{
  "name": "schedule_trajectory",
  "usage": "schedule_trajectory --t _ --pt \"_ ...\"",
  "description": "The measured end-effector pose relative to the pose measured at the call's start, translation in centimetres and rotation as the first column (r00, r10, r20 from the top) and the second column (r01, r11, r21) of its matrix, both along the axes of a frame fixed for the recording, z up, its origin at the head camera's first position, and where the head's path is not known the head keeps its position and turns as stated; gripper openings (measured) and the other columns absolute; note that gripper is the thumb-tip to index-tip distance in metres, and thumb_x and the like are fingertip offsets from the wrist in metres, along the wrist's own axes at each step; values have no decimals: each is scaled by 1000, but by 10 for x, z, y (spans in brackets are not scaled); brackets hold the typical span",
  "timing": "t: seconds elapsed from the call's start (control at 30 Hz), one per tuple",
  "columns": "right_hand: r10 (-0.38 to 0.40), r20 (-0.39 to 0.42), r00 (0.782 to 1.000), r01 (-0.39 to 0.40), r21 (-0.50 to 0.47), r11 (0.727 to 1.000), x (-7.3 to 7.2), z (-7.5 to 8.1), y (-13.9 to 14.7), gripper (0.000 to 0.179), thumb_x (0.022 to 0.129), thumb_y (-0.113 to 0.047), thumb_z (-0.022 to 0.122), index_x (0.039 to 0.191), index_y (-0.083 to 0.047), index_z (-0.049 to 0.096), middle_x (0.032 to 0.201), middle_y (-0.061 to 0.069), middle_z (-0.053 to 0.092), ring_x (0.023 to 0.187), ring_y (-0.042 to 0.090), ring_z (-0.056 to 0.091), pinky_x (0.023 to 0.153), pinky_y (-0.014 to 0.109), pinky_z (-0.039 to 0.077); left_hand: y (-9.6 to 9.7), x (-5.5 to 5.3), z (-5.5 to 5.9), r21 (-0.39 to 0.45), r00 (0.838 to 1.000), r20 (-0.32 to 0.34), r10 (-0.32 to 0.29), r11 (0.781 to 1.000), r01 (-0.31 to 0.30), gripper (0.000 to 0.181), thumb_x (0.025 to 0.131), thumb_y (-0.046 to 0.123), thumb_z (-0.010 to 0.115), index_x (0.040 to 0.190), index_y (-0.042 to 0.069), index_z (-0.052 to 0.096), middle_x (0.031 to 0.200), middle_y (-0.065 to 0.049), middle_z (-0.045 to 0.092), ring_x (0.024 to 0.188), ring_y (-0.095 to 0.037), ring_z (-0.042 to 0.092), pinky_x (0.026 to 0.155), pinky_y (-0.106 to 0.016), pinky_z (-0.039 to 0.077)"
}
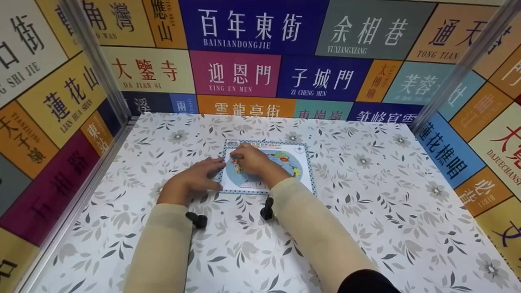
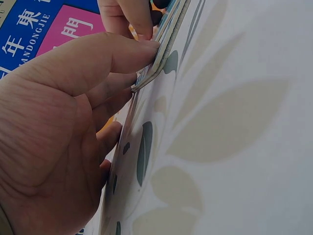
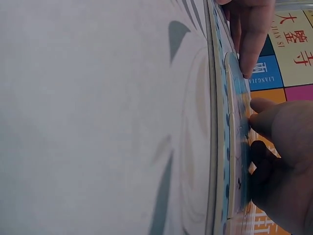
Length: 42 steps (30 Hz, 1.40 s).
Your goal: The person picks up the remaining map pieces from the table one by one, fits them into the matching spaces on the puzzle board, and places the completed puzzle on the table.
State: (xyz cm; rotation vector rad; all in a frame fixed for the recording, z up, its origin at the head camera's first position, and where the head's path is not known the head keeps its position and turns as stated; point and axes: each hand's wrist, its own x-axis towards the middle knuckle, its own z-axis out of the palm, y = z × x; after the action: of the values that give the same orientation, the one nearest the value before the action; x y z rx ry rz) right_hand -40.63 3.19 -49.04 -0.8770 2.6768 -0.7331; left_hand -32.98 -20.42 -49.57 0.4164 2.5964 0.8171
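Observation:
A world map jigsaw puzzle [image 1: 291, 160] with a dotted blue border lies flat on the table. My left hand [image 1: 195, 175] rests at its left side, thumb and fingers spread along the edge. In the left wrist view, the thumb [image 2: 132, 56] touches the board's edge [image 2: 164, 61], and other fingers reach the table. Over the left part of the map is my right hand [image 1: 254, 160], its bent fingertips down at the surface. From the right wrist view, the fingers [image 3: 264, 117] touch or nearly touch the puzzle [image 3: 237, 147]. Whether they pinch a piece is hidden.
A white cloth with grey leaves and flowers covers the table [image 1: 366, 195]. Panels with coloured street-name signs [image 1: 252, 26] stand at the back and both sides, joined by metal corner posts [image 1: 468, 53]. Black clips [image 1: 198, 220] sit at both sleeves' inner sides.

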Motion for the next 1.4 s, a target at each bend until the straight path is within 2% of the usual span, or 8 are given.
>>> schedule_trajectory --t 0.3,0.47,0.57,0.8,1.07,1.13,1.23,1.4 --pt "-32 74 997 42 -135 990 2 6 19 42 110 -17 57 153 -13 60 158 12 54 149 29 51 129 46 40 2 -1 0 9 999 28 35 999 -35 90 89 38 81 167 32 38 181 12 20 171 -28 2 137 -65 5" --pt "-73 114 991 92 -177 980 7 13 32 44 111 -24 59 154 -16 59 160 8 52 148 29 54 127 47 43 3 0 -1 5 999 31 42 999 -42 90 89 38 81 168 33 37 181 11 20 172 -28 1 137 -64 5" --pt "-97 130 987 121 -194 974 10 17 41 47 110 -29 62 155 -18 58 160 5 52 142 29 58 123 48 48 4 0 -1 -2 999 31 43 999 -43 89 90 39 81 168 32 38 181 11 20 172 -27 1 137 -64 4" --pt "-162 95 982 176 -177 968 14 24 67 49 107 -38 66 153 -22 61 153 2 56 117 26 61 105 48 54 5 1 1 11 997 43 62 998 -63 89 89 37 82 167 33 39 181 12 20 172 -27 0 137 -65 3" --pt "-225 90 970 238 -169 957 25 36 111 46 107 -38 65 152 -27 61 154 0 56 109 25 59 92 44 54 4 1 0 19 995 65 77 997 -79 88 90 36 82 167 36 38 181 14 18 172 -27 -1 137 -65 3" --pt "-245 86 966 257 -175 951 28 40 122 45 107 -38 66 150 -28 62 155 -1 56 105 25 58 87 42 54 5 2 0 18 995 69 78 997 -79 88 90 35 81 167 36 38 181 15 17 172 -27 -1 137 -65 3" --pt "-291 84 953 301 -166 939 33 47 140 44 106 -41 66 149 -31 63 159 -2 53 107 24 57 88 41 52 5 2 -1 13 995 65 74 997 -75 88 90 36 81 167 36 38 181 15 17 172 -26 -1 137 -65 4" --pt "-392 125 911 408 -147 901 39 55 171 47 106 -43 66 152 -33 61 158 -2 53 115 26 57 89 42 53 3 1 -3 15 996 56 73 997 -74 88 89 38 81 166 36 39 181 11 18 171 -29 -1 136 -67 5"
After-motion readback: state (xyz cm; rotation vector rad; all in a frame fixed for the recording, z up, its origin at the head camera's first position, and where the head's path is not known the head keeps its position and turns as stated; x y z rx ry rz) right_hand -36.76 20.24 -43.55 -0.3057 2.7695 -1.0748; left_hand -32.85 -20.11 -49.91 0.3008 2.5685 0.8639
